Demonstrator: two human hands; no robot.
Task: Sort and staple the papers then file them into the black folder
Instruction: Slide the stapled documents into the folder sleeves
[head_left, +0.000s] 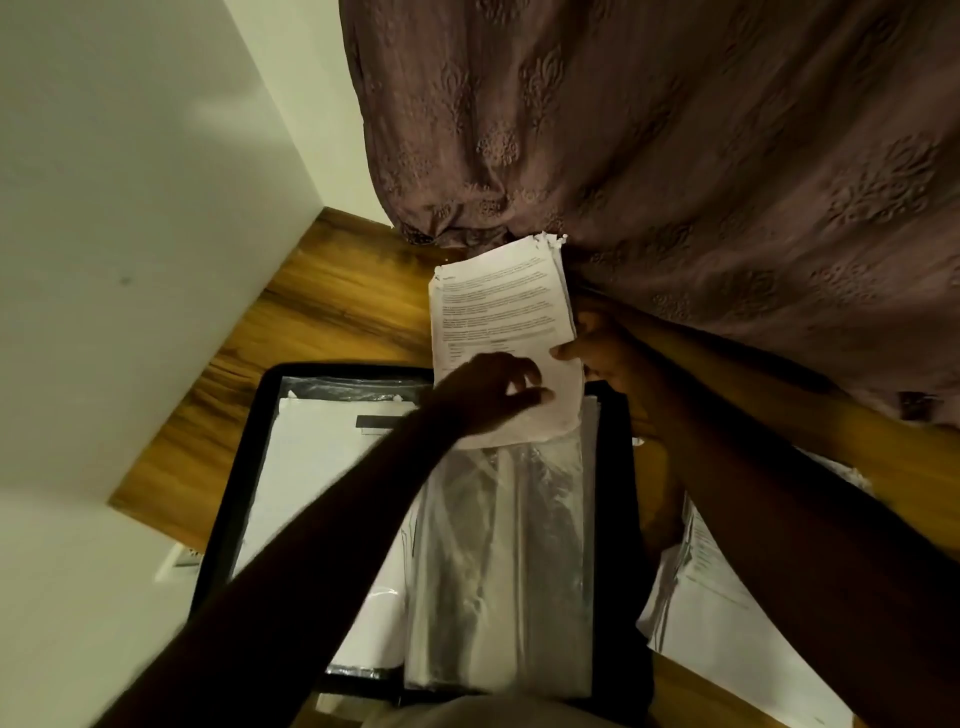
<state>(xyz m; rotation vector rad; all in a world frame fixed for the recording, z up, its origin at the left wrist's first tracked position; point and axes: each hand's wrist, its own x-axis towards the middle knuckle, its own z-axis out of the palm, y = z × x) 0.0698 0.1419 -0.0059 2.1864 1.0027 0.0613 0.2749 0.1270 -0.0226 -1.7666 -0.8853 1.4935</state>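
Note:
An open black folder (244, 441) lies on the wooden table, its clear plastic sleeves (498, 561) fanned across the right half and a filed white sheet (311, 467) on the left half. A stapled set of printed papers (498, 306) is held above the top of the sleeves, its lower end at the sleeve opening. My left hand (488, 395) lies over the bottom of the papers with fingers curled on them. My right hand (608, 353) pinches the papers' right edge, thumb on top.
A loose pile of papers (717, 613) lies on the table at the right, partly under my right arm. A mauve patterned curtain (675, 156) hangs behind the table. A white wall or cabinet side (130, 208) borders the wooden table (322, 312) on the left.

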